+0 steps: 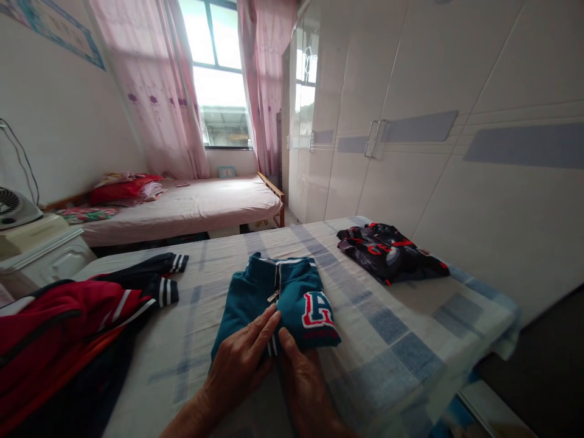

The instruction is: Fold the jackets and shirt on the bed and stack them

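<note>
A teal zip-up jacket (255, 283) lies folded into a compact bundle on the bed, its collar pointing away from me. White trim edges the collar, and a red-and-white letter patch (318, 309) sits on its right side. My left hand (244, 347) rests on the lower front, fingers stretched out flat beside the zip. At the near edge, my right hand (303, 377) has its thumb on top of the fabric. Its other fingers are tucked below the edge, out of sight, so the hem appears pinched between them.
A checked sheet (392, 359) covers this bed. Red and navy clothing (91, 304) with striped cuffs lies at left; a black-and-red garment (390, 252) lies at right. Beyond are a second bed (214, 201), a window, pink curtains and white wardrobes (410, 79). A fan (16, 204) stands far left.
</note>
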`<state>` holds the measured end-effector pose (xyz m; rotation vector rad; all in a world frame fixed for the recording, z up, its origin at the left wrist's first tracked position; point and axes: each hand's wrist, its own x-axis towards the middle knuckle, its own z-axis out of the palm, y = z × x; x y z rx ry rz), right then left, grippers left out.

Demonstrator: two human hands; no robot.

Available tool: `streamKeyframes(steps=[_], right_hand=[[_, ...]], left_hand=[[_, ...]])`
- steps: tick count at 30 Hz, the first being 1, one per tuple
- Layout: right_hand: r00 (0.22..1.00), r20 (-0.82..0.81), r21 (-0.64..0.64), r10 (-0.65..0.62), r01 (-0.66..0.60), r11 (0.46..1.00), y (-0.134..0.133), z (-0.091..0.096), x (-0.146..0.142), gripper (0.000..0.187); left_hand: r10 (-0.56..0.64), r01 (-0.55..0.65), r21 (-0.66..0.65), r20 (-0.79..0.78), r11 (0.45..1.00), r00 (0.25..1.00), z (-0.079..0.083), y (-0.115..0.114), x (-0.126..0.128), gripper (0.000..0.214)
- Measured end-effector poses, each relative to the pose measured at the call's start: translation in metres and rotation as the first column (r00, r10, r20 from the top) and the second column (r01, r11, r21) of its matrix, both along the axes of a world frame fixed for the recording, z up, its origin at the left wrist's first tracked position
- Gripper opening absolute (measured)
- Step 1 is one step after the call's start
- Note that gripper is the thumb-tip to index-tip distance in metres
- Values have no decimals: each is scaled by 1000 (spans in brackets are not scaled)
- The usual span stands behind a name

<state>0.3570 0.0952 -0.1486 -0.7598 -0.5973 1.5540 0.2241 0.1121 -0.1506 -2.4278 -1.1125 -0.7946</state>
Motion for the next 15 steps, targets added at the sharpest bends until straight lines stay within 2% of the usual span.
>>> streamKeyframes(steps=[3, 6, 9, 11, 13, 15], right_hand=[[992, 118, 47, -38, 33, 998, 6, 7, -4, 68], [987, 154, 88, -37, 24, 996, 11, 13, -4, 66], [993, 112, 50, -32, 26, 998, 16, 18, 2, 64], [997, 69, -6, -26, 27, 1000, 18, 25, 13, 62], [999, 27, -60, -19, 20, 998, 19, 38, 29, 59], [1000, -12, -93, -25, 24, 995, 19, 54, 48, 52]], left_hand=[[-21, 21, 25, 23, 999, 1000, 1, 0, 2, 59], [-63, 62, 5, 56, 998, 996, 3, -1, 2, 59], [-116, 144, -106, 231, 984, 966, 5, -1, -6, 49], [-47, 130, -153, 458, 980, 888, 5, 1, -16, 40], [75, 54, -178, 646, 983, 760, 3, 6, -27, 37], [199, -29, -239, 730, 971, 653, 0, 13, -36, 37]])
